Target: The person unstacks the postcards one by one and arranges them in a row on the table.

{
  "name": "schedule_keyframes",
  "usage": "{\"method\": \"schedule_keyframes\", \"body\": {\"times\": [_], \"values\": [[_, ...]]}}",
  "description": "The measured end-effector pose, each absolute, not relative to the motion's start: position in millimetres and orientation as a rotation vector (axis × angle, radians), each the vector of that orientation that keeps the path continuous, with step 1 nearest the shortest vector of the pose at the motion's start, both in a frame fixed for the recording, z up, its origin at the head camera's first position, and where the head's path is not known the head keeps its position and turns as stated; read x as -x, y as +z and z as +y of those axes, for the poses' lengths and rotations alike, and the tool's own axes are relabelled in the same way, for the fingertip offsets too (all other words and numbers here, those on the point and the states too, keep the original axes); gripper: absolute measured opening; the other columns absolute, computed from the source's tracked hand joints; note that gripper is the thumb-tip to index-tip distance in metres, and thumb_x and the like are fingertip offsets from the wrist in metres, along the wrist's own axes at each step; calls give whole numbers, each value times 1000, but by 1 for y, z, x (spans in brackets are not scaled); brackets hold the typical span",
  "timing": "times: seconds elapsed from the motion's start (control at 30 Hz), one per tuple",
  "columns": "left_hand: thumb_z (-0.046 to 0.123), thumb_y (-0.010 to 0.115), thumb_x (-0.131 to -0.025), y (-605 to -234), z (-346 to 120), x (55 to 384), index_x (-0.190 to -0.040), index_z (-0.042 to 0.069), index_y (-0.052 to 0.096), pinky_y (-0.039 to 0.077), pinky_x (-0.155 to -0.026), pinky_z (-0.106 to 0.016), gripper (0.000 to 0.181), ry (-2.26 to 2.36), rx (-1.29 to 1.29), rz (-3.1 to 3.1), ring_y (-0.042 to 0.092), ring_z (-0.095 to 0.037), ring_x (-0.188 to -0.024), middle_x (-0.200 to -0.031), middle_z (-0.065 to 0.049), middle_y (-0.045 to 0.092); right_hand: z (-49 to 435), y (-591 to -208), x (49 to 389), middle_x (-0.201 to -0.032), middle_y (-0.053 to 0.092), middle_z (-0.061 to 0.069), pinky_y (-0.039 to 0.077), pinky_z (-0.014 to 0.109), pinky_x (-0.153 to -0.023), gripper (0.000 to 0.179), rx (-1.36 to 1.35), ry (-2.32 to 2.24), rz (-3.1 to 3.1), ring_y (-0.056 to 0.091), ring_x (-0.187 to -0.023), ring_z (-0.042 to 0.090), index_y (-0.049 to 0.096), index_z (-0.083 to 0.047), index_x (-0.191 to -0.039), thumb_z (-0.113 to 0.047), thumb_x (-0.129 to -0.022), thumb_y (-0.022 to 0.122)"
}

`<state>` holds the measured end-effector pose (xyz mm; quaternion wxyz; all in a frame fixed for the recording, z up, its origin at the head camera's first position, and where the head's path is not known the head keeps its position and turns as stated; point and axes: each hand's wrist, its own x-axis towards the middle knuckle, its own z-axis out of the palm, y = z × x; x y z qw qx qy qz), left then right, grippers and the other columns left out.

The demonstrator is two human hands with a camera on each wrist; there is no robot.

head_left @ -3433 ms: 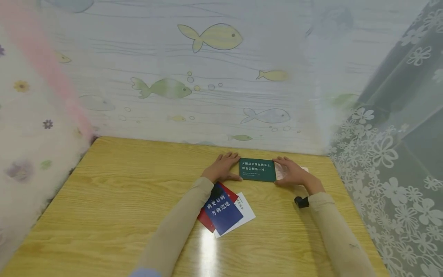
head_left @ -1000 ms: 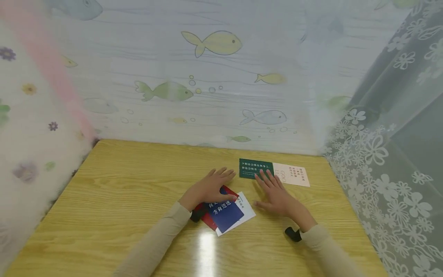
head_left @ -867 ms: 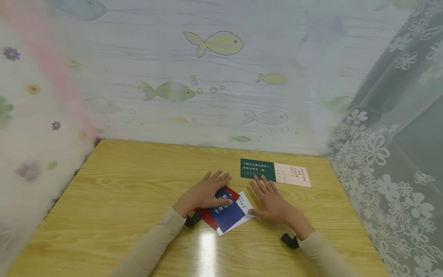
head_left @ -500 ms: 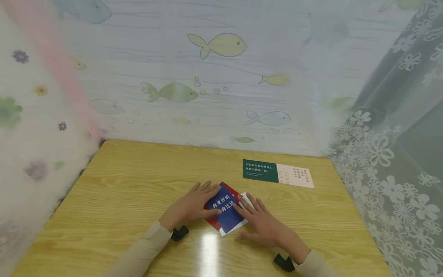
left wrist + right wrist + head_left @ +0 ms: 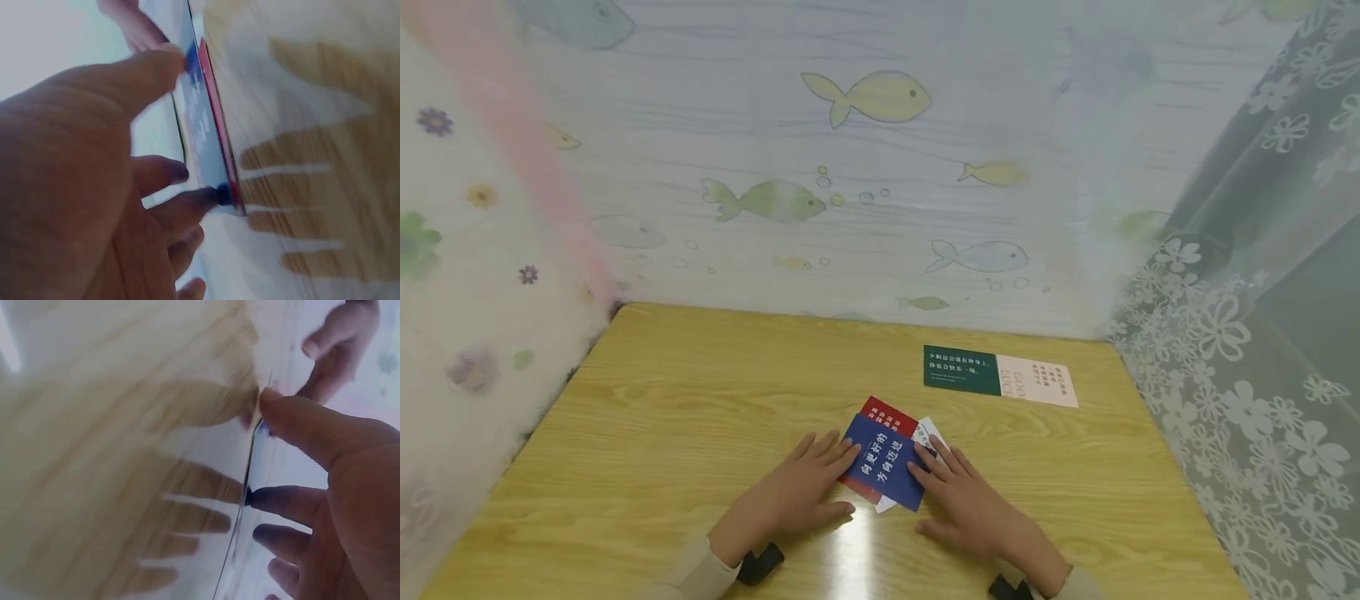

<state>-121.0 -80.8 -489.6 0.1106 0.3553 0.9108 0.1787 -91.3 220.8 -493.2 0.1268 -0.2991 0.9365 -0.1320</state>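
Blue card [image 5: 886,468] flat between two loosely spread grips.

From where I stand, the left grip [image 5: 793,493] and the right grip [image 5: 964,504] are both clamped on nothing: fingers extended, thumbs apart from them. The left fingertips touch the blue card's left end; the right fingertips touch its right side. Under it, a red card [image 5: 878,408] pokes out ahead of the left fingertips, and a white card [image 5: 927,427] shows just ahead of the right ones. Farther out, beyond the right grip, a green card [image 5: 961,370] and a pink card [image 5: 1039,382] lie side by side on the bench [image 5: 700,408]. Past them all hangs a fish-print sheet [image 5: 865,150], with a lace curtain [image 5: 1247,400] out to the right grip's right.
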Motion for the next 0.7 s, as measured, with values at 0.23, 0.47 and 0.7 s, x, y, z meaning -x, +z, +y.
{"method": "schedule_keyframes", "body": {"times": [0.23, 0.47, 0.7], "values": [[47, 65, -96, -482, -80, 101, -147, 6, 55, 27, -122, -57, 66, 428, -1103, 2777, 44, -35, -144, -145, -13, 60, 218, -494, 97, -167, 28, 9, 15, 56, -127, 76, 853, -369, 2769, 9, -158, 33, 44, -11, -155, -51, -94, 67], [44, 69, -94, -485, -87, 107, -144, 6, 58, 29, -121, -59, 64, 490, -1055, 2843, 44, -34, -145, -151, -13, 54, 225, -488, 107, -166, 30, 13, 16, 56, -127, 87, 810, -419, 2806, 11, -158, 35, 45, -8, -154, -50, -85, 77], [56, 72, -88, -497, -99, 125, -153, 5, 45, 21, -124, -59, 87, 516, -990, 2830, 29, -36, -153, -161, -15, 39, 236, -490, 121, -167, 28, 13, 15, 56, -127, 103, 732, -449, 2819, 11, -157, 37, 42, -6, -155, -53, -74, 85]]}}
